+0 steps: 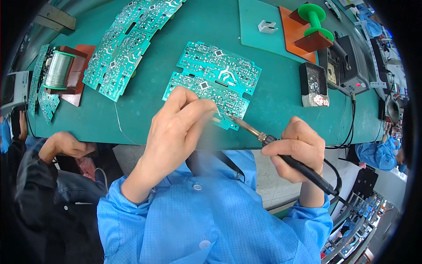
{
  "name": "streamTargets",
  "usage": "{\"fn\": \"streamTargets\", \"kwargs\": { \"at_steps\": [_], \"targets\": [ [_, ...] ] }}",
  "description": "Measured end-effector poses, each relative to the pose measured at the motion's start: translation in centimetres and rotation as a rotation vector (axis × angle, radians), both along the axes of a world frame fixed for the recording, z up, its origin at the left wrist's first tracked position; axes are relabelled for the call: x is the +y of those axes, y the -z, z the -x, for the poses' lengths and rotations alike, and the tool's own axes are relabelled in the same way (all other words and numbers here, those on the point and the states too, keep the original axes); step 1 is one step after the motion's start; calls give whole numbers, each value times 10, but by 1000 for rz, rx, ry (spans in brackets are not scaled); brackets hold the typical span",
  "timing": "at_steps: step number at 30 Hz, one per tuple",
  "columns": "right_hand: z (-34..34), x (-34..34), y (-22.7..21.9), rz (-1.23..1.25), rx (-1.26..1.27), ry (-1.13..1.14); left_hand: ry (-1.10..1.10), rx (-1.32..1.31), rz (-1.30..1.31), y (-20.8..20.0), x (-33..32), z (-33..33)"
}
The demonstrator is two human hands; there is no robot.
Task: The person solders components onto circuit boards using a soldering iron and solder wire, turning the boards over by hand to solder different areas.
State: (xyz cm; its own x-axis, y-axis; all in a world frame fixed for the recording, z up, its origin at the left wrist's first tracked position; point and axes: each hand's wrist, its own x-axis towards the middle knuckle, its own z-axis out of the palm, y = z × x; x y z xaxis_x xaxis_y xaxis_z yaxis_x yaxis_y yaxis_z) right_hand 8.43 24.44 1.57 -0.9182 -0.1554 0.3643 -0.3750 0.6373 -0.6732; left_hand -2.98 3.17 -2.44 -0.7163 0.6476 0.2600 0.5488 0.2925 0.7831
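Note:
A green circuit board panel (241, 70) lies on the bench in front of me, dense with small parts and solder points. My right hand (301, 152) grips the black handle of a soldering iron (303, 169), and its metal tip meets the board's near right part. Pinched between my left fingertips is thin solder wire (222, 113), its end close to the iron's tip. My left hand (176, 121) covers the board's near left corner. A faint wisp of smoke rises by the fingers.
More circuit boards (121, 53) lie at the upper left, beside a solder wire spool (59, 70). At the right stand a black tray (313, 81), a soldering station (351, 66) and a green reel (314, 20) on a brown stand. A co-worker's hand (68, 145) rests at the bench's left edge.

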Motion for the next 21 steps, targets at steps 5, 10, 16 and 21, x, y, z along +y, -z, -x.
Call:
{"fn": "streamTargets", "kwargs": {
  "at_steps": [5, 10, 16, 21],
  "targets": [
    [2, 3, -5, 35, -74, 3, 21, -13, 16, -1, 2, 1],
    [-1, 0, -2, 42, -60, 38, 23, -22, 6, 1, 4, 0],
    [-1, -6, -4, 17, -47, 64, -15, -25, -59, 0, 0, 1],
    [-6, -9, -5, -23, -7, 71, 8, -49, -19, -4, 0, 2]
  ]
}}
